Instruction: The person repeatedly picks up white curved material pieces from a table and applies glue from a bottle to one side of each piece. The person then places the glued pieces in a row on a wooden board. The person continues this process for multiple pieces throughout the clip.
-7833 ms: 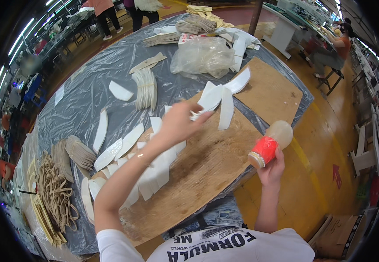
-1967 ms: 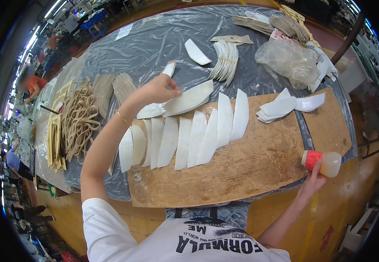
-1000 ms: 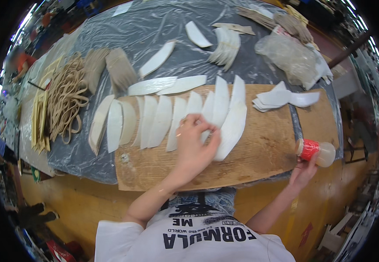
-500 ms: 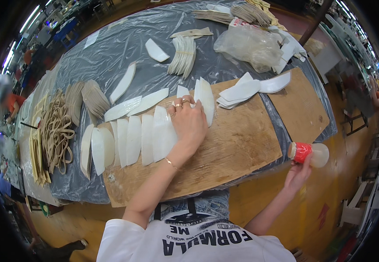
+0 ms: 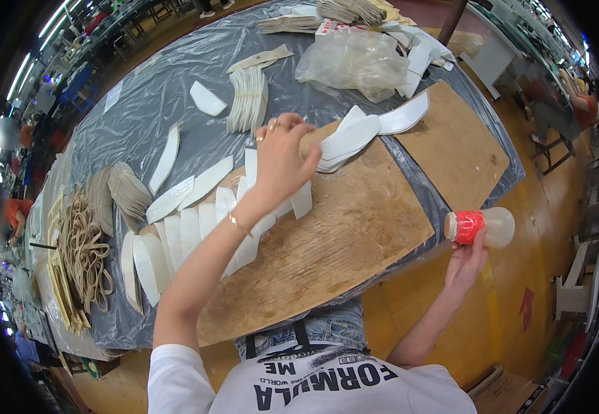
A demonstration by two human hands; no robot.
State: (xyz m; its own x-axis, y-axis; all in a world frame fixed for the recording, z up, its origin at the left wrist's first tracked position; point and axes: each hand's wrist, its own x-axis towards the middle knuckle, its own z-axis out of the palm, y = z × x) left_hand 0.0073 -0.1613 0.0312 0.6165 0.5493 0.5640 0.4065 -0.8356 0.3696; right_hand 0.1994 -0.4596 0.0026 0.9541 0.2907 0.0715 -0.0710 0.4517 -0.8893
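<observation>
My left hand [image 5: 282, 155] hovers over the upper right part of a row of curved white pieces [image 5: 189, 234], which overlap on a brown board [image 5: 361, 221]. Its fingers are loosely bent with the thumb apart, and nothing shows in them. Just right of that hand, a small fanned pile of similar white pieces [image 5: 349, 141] lies at the board's far edge. Off the table's right front edge, my right hand [image 5: 466, 265] grips a tilted translucent jar [image 5: 499, 227] with a red band; the jar's narrower end points left.
Grey plastic sheeting [image 5: 168, 96] covers the table. Tan looped strips [image 5: 82, 245] and banded bundles [image 5: 128, 190] lie at left. A banded white stack [image 5: 247, 100] and a clear plastic bag [image 5: 354, 65] are farther back. A second board [image 5: 455, 145] is at right.
My left hand has lifted off the row of white pieces and moved slightly up toward the far edge. The right hand still holds the jar. The whole view has shifted and turned a little.
</observation>
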